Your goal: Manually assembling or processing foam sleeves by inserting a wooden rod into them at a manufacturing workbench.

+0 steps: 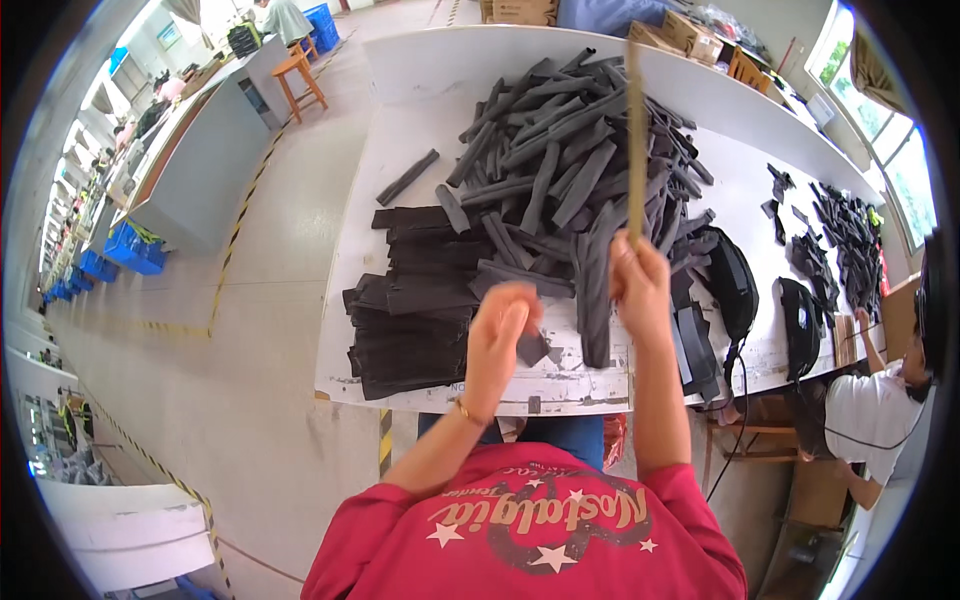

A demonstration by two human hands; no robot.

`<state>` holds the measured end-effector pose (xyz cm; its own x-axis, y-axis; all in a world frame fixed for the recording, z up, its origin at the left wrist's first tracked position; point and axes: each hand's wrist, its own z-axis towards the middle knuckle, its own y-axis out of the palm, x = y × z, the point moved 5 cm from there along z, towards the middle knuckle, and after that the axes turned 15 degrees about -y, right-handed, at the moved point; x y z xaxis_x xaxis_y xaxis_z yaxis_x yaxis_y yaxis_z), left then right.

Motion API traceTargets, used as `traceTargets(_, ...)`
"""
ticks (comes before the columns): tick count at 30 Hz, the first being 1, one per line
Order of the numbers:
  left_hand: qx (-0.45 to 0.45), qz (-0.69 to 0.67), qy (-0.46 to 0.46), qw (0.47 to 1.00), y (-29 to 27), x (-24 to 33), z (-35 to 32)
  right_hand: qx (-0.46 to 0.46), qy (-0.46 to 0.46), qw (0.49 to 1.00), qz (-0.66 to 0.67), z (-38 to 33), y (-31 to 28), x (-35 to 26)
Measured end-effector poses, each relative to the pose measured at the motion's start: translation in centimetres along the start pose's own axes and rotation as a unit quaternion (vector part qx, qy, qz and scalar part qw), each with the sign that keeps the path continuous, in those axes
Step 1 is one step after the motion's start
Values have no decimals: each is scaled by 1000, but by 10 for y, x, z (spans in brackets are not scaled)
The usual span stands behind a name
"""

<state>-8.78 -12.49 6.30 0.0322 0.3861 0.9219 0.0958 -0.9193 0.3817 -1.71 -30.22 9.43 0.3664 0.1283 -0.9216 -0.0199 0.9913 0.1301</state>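
My right hand (pixel 640 283) is closed around a long, thin, yellowish wooden stick (pixel 637 140), which points up and away over the table. Just left of that hand, a dark grey fabric tube (pixel 594 310) lies lengthwise toward the table's near edge. My left hand (pixel 505 325) is raised over the near part of the table, its fingers smeared by motion; whether they hold anything does not show. Flat black fabric pieces (pixel 415 335) are stacked beside it on the left. Beyond both hands rises a large heap of dark grey fabric tubes (pixel 550 150).
The white table (pixel 400 130) has a raised rim at the back. Two black machines (pixel 735 285) with cables stand at the right. Farther right are more dark pieces (pixel 850 240) and a co-worker in a white shirt (pixel 875 415). A wooden stool (pixel 298 85) stands at the far left.
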Motion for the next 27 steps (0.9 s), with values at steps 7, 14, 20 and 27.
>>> traceTargets(7,-128,-31,-69,989,11,-9,46,-61,64,986,140,-42,34,29)
traceTargets(14,-32,-224,-142,964,5,-29,43,-45,43,996,58,-51,32,45)
traceTargets(20,29,49,-5,998,-26,-8,49,-142,56,980,-124,-43,33,53)
traceTargets(27,35,384,48,921,-95,14,76,40,-206,934,-288,156,5,-26)
